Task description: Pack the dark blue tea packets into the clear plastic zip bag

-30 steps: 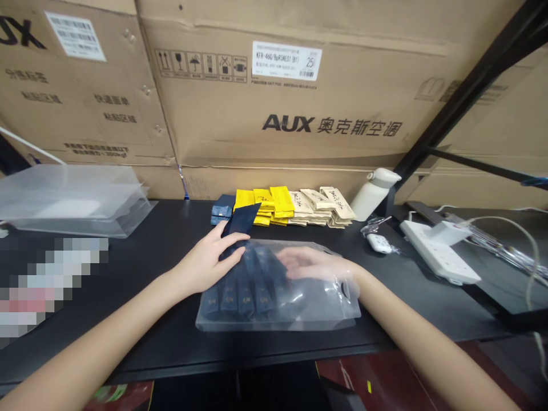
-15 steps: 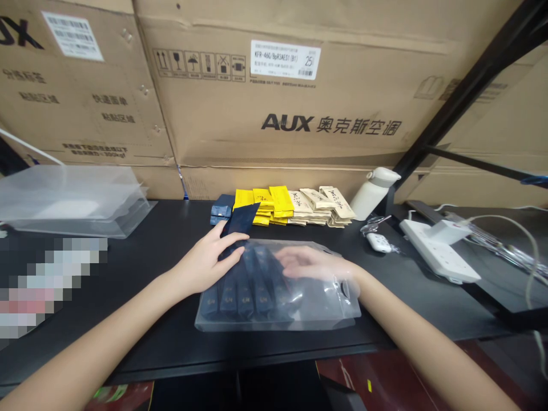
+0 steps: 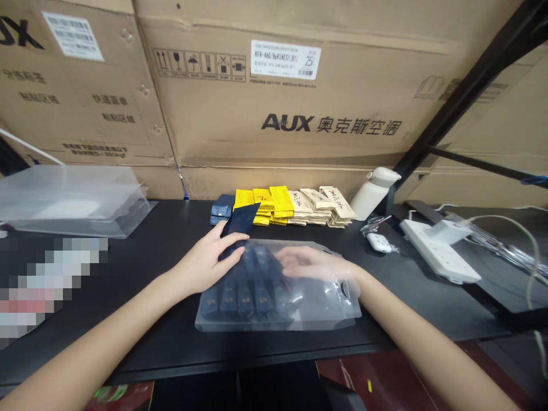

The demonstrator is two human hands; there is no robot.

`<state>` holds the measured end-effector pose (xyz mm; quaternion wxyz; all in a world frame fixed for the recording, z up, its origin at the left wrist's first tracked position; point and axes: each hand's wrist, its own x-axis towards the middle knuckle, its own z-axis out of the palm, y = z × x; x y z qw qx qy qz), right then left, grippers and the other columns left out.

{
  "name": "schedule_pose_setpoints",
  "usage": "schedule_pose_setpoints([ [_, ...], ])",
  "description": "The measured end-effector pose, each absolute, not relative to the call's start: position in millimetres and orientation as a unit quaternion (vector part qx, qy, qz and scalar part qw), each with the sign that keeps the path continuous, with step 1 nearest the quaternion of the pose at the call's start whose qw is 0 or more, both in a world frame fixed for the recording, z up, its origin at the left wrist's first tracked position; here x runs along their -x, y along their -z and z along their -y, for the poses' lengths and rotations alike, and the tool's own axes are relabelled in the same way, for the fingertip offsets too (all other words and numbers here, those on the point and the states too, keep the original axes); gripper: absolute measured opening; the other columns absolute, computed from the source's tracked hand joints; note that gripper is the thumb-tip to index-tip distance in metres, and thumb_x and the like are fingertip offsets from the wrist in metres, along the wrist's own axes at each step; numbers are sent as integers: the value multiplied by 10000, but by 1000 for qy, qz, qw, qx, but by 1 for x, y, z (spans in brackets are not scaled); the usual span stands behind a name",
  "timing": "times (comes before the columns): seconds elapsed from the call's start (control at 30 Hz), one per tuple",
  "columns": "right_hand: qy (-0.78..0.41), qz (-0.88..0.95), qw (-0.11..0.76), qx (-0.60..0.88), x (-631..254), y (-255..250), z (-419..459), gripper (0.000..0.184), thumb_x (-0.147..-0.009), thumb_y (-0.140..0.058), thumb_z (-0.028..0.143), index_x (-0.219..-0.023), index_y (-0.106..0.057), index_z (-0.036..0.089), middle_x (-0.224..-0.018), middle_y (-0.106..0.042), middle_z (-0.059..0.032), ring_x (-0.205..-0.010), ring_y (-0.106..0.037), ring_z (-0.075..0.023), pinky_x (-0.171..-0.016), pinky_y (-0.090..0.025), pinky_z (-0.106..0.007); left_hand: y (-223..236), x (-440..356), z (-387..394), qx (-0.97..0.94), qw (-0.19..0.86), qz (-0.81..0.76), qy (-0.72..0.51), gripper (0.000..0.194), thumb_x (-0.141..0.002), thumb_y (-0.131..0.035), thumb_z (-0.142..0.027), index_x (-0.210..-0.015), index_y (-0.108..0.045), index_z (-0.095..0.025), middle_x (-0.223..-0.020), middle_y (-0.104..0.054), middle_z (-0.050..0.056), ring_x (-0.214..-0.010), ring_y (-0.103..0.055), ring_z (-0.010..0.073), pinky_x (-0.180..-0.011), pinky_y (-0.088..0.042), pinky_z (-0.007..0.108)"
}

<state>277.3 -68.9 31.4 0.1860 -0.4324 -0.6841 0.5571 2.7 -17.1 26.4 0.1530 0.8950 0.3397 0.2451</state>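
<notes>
A clear frosted plastic bag [image 3: 314, 299] lies flat on the black table in front of me, its handle cutout at the right. Several dark blue packets [image 3: 246, 299] stand side by side in its left half. My left hand [image 3: 214, 257] presses on the bag's upper left and grips a dark blue packet [image 3: 245, 221] that sticks up past the bag's far edge. Inside the bag, seen through the film, is my right hand [image 3: 306, 262]. Its fingers stretch left and touch the right side of the packets, their tips partly blurred by the plastic.
Behind the bag stand a dark blue packet stack [image 3: 221, 209], yellow packets [image 3: 280, 201] and beige packets [image 3: 314, 200]. A cream bottle [image 3: 371, 194], an earphone case [image 3: 379, 243] and a power strip [image 3: 440, 251] are at the right. More frosted bags [image 3: 103, 197] lie left; cardboard boxes [image 3: 214, 137] form the back.
</notes>
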Motion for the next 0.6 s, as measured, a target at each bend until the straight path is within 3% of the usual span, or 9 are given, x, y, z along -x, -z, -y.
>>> schedule_pose_setpoints([
  [0.6,-526,700,183,448,-278,-31,69,383,-893,-607,444,-1199,-603,214,-1088,-675,-53,-922,-640,-176,-797,-535,-324,-29,-3,18,-897,149,-339,-242,368,-964,-417,-390,-1236,-610,-235,-1347,-462,112,-1233,-521,287,-1070,-419,474],
])
